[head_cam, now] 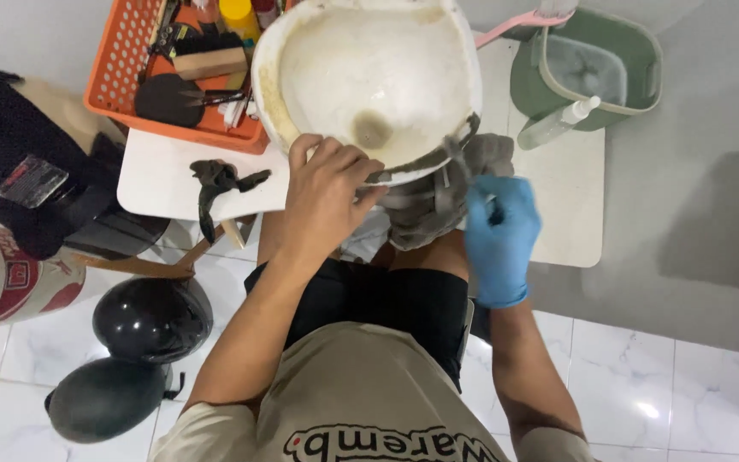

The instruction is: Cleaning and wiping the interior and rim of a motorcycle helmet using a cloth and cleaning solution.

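Observation:
A white helmet shell [369,68], stained yellowish inside with a dark spot, lies open side up on a low white table [570,214] in front of me. My left hand [325,197], bare, grips its near rim. My right hand [500,235], in a blue glove, is closed on a grey dirty cloth [438,192] pressed against the shell's near edge.
An orange basket [121,68] with brushes and bottles stands at the table's back left. A green bucket [596,64] with a spray bottle [558,120] sits back right. A dark rag [220,184] lies on the table. Two dark helmets [151,316] rest on the tiled floor at left.

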